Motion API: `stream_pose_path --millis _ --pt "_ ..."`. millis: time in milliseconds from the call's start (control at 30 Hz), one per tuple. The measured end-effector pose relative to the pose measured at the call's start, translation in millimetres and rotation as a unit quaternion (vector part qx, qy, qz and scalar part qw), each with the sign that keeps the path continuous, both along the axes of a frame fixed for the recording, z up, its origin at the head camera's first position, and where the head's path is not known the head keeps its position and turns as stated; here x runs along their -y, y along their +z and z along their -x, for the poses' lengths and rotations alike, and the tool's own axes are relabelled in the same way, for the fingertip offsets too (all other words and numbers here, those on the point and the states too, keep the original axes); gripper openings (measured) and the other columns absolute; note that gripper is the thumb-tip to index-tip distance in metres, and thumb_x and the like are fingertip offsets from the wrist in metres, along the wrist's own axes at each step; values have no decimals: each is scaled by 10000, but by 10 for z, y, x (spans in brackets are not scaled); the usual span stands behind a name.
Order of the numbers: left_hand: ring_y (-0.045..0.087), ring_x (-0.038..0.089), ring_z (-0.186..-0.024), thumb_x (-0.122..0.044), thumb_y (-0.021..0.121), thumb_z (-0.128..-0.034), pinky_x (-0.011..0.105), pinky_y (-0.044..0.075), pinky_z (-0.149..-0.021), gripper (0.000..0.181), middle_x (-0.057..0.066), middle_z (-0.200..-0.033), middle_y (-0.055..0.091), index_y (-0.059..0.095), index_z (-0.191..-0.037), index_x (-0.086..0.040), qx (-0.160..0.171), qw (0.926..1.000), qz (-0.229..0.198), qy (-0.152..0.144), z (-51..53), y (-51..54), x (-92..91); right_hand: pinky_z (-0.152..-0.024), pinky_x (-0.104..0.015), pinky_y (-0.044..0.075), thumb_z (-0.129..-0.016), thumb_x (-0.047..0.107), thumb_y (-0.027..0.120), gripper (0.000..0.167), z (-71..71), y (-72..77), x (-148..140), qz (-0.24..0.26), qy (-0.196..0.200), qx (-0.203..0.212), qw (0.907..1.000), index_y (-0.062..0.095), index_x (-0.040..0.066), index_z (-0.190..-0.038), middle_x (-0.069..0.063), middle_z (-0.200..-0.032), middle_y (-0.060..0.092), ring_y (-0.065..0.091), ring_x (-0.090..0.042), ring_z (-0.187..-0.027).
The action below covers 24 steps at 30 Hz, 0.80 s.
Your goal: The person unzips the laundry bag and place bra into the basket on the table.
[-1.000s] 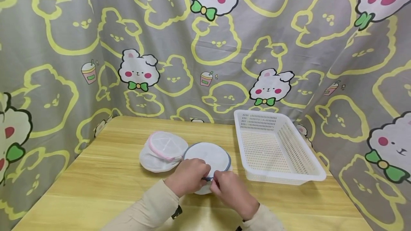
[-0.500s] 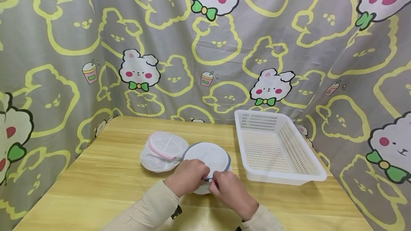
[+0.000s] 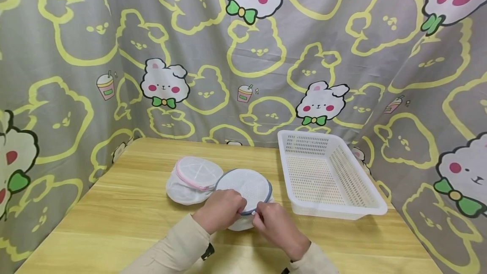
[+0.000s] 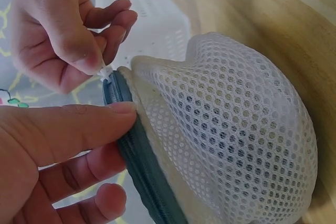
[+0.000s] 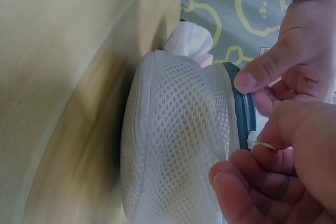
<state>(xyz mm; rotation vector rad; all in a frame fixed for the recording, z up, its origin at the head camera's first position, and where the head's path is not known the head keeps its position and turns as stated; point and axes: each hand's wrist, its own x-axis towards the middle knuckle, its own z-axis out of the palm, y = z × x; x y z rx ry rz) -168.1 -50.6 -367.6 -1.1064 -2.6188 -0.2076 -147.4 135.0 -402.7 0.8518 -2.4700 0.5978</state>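
A round white mesh laundry bag (image 3: pixel 245 187) with a blue-grey zipper rim stands on the table in front of me. My left hand (image 3: pixel 224 209) pinches the rim between thumb and fingers; the left wrist view shows the thumb on the zipper band (image 4: pixel 139 150). Just to the right, my right hand (image 3: pixel 277 225) pinches the small white zipper pull (image 5: pixel 254 141) between thumb and index finger. The honeycomb mesh body (image 4: pixel 241 124) bulges below the rim. Beside it on the left lies a second white laundry bag (image 3: pixel 190 193) with a pink zipper rim.
A white perforated plastic basket (image 3: pixel 331 210) sits on the right of the wooden table (image 3: pixel 114 206), with nothing visible in it. A grey curtain (image 3: pixel 213 45) printed with cartoon bears surrounds the table at the back and sides.
My right hand has shifted slightly to the right along the rim with the zipper pull. The left hand stays nearly in place, and the gap between the hands is a little wider.
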Motion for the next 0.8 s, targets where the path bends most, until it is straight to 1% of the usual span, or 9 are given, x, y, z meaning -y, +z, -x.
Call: stream_pose_path --millis 200,400,600,800 --pt "395 67 -543 -40 783 -686 252 360 -450 351 -103 -582 429 486 -583 -196 64 10000 12 35 0 -3 12 -406 -114 225 -719 12 620 300 5 4 -33 -102 -124 16 9999 400 176 -597 141 -547 293 274 36 -489" --pt "397 64 -543 -51 790 -683 247 361 -451 352 -106 -578 426 486 -582 -196 41 10000 4 8 -7 -9 23 -400 -115 226 -721 18 623 298 2 0 -46 -180 -170 4 9997 403 177 -598 140 -545 297 276 35 -483" --pt "408 64 -551 -52 790 -690 247 378 -464 337 -104 -591 438 498 -598 -194 114 9999 36 38 -6 -13 47 -398 -118 242 -707 -10 615 300 26 10 -88 -58 -164 65 9998 406 174 -592 134 -542 306 280 33 -480" --pt "412 70 -553 -31 776 -691 251 380 -465 330 -101 -590 442 502 -597 -189 120 9999 13 54 -9 2 58 -391 -124 234 -716 -10 613 321 48 26 -128 -22 -284 69 9996 395 181 -580 143 -534 299 275 36 -471"
